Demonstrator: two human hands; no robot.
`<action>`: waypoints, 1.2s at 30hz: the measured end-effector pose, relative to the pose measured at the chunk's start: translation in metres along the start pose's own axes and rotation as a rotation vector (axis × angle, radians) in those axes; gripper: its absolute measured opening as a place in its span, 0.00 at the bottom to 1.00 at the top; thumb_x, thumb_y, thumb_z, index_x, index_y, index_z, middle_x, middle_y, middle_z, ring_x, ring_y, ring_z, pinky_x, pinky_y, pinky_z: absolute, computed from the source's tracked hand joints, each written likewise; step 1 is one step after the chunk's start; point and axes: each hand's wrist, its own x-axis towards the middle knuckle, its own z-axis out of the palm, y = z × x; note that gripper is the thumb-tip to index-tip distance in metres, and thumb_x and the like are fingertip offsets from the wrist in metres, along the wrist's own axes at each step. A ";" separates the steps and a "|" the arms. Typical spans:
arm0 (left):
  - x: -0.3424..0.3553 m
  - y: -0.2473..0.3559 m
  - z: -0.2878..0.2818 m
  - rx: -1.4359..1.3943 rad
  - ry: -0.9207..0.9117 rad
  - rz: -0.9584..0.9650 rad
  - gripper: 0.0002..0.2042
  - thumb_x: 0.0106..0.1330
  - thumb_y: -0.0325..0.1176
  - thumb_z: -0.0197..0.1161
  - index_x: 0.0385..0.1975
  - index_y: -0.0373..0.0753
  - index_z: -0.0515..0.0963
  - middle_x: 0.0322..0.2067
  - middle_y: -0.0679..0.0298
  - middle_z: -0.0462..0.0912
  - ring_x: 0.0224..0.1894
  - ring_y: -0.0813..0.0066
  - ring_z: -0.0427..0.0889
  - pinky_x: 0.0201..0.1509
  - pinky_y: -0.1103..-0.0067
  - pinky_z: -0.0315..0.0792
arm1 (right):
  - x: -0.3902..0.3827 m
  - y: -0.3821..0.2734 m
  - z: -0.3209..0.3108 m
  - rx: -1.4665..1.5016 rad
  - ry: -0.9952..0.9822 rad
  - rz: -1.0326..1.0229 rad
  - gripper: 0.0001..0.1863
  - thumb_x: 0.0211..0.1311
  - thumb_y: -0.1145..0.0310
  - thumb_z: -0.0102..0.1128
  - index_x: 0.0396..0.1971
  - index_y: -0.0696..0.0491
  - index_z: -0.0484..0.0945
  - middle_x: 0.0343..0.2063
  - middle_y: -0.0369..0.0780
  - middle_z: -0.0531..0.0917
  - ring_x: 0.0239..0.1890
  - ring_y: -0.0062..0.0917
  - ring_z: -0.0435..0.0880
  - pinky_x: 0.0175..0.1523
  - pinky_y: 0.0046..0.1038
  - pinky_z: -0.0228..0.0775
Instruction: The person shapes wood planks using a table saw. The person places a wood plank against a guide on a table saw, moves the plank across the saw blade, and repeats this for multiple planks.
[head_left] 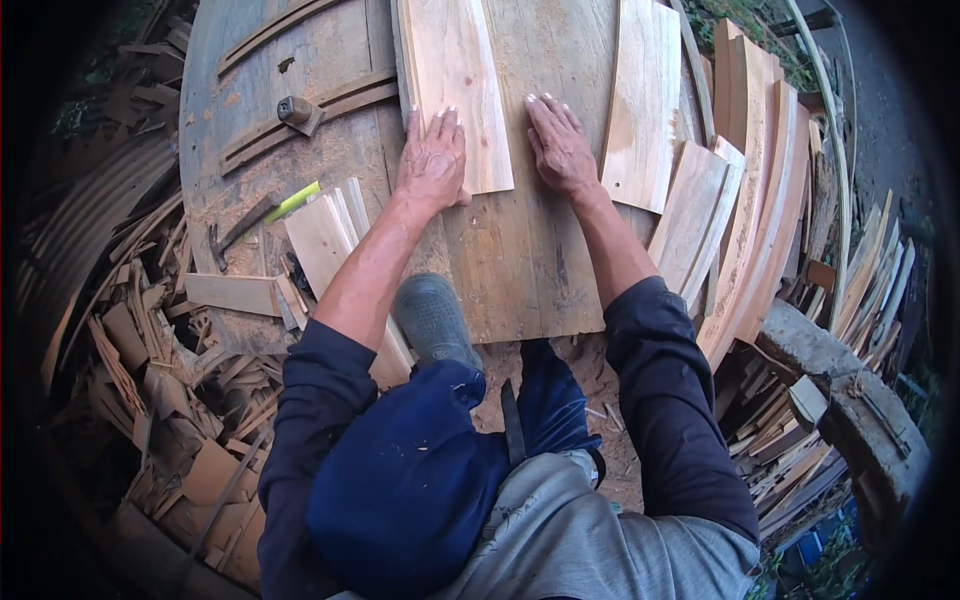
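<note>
My left hand [432, 162] lies on a pale wooden plank [468, 85], its fingers stretched out along the left side. Its thumb sits by the plank's near end; whether it presses under the edge I cannot tell. Fingers extended, my right hand [562, 148] rests palm down on the worn wooden tabletop [520, 260], between that plank and a second pale plank [643, 100] to the right. This second plank has a small dark hole near its near end. Neither hand is wrapped round anything.
A hammer [243, 228] with a bright yellow-green grip lies on the left among sawdust and short boards [318, 235]. Grooved strips [345, 108] are fixed farther back. Curved boards [757, 190] stand along the right edge. My boot [433, 315] is on the near edge; scrap wood [165, 390] heaps below.
</note>
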 end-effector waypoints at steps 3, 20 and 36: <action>0.016 -0.013 0.002 -0.009 0.005 -0.016 0.59 0.38 0.56 0.83 0.72 0.33 0.63 0.76 0.54 0.59 0.79 0.64 0.58 0.81 0.46 0.43 | -0.016 0.004 -0.001 -0.020 0.130 0.026 0.24 0.76 0.66 0.50 0.70 0.51 0.68 0.68 0.44 0.74 0.74 0.35 0.67 0.78 0.40 0.54; 0.095 -0.064 -0.011 -0.024 0.018 -0.073 0.58 0.41 0.55 0.83 0.74 0.39 0.61 0.78 0.63 0.56 0.80 0.68 0.55 0.78 0.37 0.47 | -0.012 0.000 -0.003 -0.041 0.184 0.038 0.25 0.69 0.70 0.55 0.66 0.52 0.71 0.64 0.42 0.78 0.71 0.34 0.72 0.77 0.40 0.58; 0.152 -0.099 -0.033 -0.142 0.046 -0.055 0.54 0.40 0.53 0.83 0.69 0.32 0.66 0.73 0.53 0.64 0.77 0.57 0.59 0.77 0.34 0.46 | -0.012 -0.001 -0.007 -0.056 0.171 0.052 0.29 0.63 0.74 0.58 0.66 0.52 0.71 0.63 0.43 0.79 0.70 0.36 0.73 0.76 0.41 0.60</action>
